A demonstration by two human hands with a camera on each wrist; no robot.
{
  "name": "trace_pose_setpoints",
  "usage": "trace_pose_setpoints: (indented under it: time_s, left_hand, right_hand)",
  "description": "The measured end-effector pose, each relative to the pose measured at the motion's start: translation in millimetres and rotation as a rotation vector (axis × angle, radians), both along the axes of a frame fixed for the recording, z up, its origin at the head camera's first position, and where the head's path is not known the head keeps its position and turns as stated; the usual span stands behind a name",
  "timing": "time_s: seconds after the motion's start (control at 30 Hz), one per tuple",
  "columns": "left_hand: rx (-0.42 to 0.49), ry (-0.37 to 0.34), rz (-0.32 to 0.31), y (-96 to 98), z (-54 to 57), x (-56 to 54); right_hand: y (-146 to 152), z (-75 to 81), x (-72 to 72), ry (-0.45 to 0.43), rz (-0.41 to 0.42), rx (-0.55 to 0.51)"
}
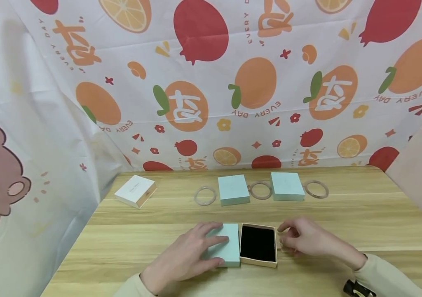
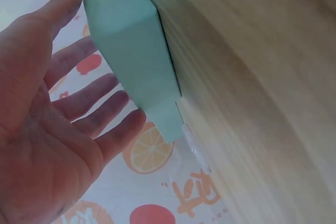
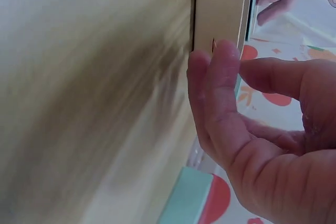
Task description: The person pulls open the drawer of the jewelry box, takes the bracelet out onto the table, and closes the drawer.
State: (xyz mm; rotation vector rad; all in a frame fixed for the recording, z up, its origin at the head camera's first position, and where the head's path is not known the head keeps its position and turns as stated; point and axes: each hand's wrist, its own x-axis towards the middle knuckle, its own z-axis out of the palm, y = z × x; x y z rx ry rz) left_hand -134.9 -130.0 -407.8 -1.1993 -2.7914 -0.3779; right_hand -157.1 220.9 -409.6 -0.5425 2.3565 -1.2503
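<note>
My left hand [image 1: 192,251] lies with spread fingers over a mint green box sleeve [image 1: 229,247] at the front of the table. Its thumb is at the sleeve's near edge, other fingers on top. Directly right of the sleeve lies a shallow cardboard tray [image 1: 258,264] with a black padded inside. From the tray's right side sticks a small pull tab [image 1: 279,244]. My right hand [image 1: 303,237] pinches this tab between thumb and a finger, the index finger bent above. In the right wrist view the fingertips [image 3: 226,53] are right at the tray's side.
Behind stand two mint green boxes [image 1: 234,187] [image 1: 287,185]. Beside them lie three pale ring bangles [image 1: 196,197] [image 1: 270,192] [image 1: 327,189]. A white box [image 1: 133,189] stands at the back left. Fruit-print cloth [image 1: 218,103] hangs behind the table.
</note>
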Motion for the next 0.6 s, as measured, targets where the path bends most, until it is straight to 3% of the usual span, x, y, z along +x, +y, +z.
trace_pose_setpoints:
  time_s: [0.3,0.6]
  left_hand:
    - [-0.005,-0.031,-0.011,-0.9,-2.5,0.0]
    - [-0.023,-0.032,-0.013,-1.6,-1.0,0.9]
  right_hand:
    - [-12.2,-10.8,6.4,-0.198,-0.09,-0.202]
    - [-22.2,-13.8,7.1,-0.177,-0.192,-0.203]
